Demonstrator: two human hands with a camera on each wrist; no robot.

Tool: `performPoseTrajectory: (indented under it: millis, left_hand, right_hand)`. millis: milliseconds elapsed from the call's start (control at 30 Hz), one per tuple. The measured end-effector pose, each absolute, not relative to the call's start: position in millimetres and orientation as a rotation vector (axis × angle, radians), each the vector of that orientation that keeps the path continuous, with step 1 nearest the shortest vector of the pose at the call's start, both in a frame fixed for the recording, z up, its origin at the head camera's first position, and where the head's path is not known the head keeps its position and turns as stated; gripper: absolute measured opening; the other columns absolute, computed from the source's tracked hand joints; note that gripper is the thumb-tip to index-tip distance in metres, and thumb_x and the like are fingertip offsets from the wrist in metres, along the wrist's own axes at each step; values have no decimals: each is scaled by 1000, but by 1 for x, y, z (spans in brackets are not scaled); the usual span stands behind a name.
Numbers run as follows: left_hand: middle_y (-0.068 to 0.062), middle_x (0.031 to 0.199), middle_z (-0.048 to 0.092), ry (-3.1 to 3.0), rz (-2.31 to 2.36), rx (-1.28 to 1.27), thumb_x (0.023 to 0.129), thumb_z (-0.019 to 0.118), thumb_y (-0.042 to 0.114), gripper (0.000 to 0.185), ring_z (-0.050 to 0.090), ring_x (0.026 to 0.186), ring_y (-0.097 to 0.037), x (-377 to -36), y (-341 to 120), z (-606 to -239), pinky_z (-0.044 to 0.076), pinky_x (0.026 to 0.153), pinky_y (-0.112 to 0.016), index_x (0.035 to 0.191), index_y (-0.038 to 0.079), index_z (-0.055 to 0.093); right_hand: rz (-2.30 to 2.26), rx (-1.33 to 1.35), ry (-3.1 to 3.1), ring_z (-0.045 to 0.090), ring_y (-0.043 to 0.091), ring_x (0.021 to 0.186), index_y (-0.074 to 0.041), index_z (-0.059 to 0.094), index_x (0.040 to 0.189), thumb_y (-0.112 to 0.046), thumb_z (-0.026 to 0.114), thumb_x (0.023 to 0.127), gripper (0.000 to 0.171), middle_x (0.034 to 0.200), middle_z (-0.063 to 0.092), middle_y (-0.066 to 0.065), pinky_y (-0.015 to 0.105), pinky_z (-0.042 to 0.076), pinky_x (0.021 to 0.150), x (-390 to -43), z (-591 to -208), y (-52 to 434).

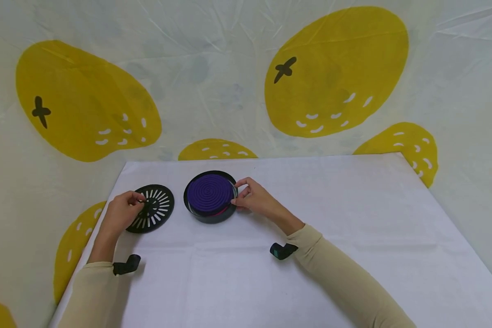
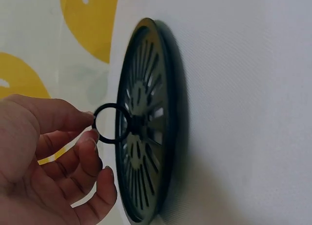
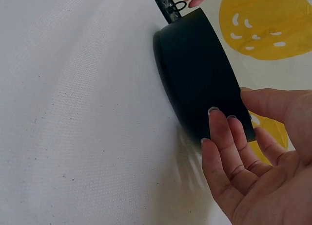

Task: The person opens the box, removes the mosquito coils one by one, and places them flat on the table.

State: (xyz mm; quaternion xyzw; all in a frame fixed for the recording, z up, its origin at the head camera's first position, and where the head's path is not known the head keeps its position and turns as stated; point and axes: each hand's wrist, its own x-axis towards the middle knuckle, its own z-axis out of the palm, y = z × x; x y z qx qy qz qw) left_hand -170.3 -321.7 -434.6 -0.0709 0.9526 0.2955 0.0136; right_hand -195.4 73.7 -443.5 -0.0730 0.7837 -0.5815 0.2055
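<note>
Left hand (image 1: 120, 210) pinches the ring handle (image 2: 111, 123) of the slotted lid (image 1: 152, 208) — lying flat, just left of the coil holder (image 1: 210, 197), whose rim the right hand (image 1: 255, 199) grips.

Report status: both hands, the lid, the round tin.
Left hand pinches the ring on the slotted lid, lid flat on the table. Right hand fingers hold the black tin, purple coil inside. Nothing between them.

A slotted black lid (image 1: 152, 208) (ring handle on top) lies flat just left of a round black tin (image 1: 210, 199) holding a purple coil (image 1: 211, 193).
</note>
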Motion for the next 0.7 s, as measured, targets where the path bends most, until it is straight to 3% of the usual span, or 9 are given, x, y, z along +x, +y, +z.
performPoseTrajectory:
  millis: [367,700]
  left_hand:
    - [-15,94,60,3042,948,-88,99,59,12,22,55,87,-30,-168,-298,-419,45,72,-37,117,0,65]
    - [-11,91,57,2990,1029,-36,98,61,15,23,53,85,-27,-169,-274,-415,41,70,-36,117,3,66]
  right_hand:
    - [-1628,-201,2168,72,34,91,-10,49,134,-14,77,89,52,98,63,11,42,57,78,-197,-444,74]
    - [-1603,-198,2188,72,32,89,-12,50,133,-15,78,89,52,97,64,11,36,56,73,-199,-447,74]
